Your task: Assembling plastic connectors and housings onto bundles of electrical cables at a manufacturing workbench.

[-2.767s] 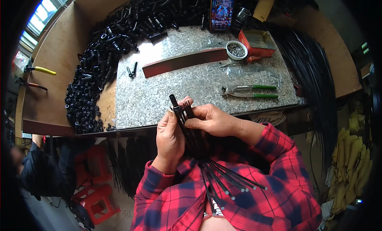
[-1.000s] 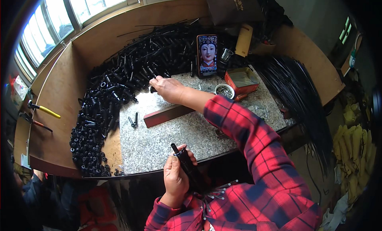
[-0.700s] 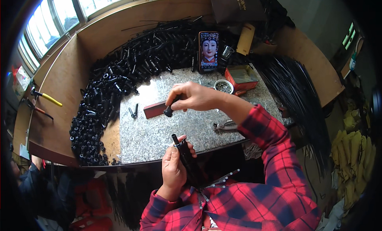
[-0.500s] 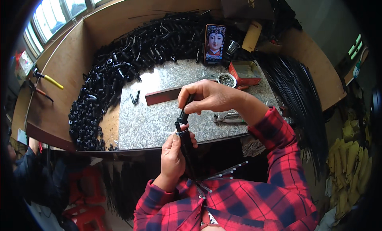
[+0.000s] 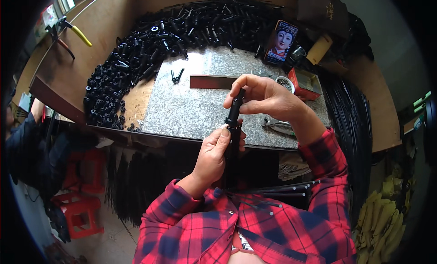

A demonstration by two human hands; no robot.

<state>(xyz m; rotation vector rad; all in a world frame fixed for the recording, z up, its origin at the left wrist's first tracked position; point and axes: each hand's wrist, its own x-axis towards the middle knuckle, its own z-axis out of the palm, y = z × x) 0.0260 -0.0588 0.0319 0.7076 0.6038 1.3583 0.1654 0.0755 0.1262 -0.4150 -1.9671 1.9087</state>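
My left hand is closed around a dark umbrella frame, upright before my chest. Thin black ribs with pale tips fan out below it, across my shirt. Directly above the left thumb stands a black plastic tube with a wider collar at its lower end. My right hand grips the tube's upper part between thumb and fingers. The collar meets the frame at my left fingertips; how they join is hidden. A small pale bit shows by the left thumb.
A speckled stone slab bears a dark flat bar, two small black pins, pliers, a white cup and a red box. Black tubular parts heap behind. A phone leans there; black rods lie right.
The view has shifted, so the bench appears higher and farther right. The tube stands straighter over my left hand, and the right fingers have opened slightly around it. The ribs now point more rightward.
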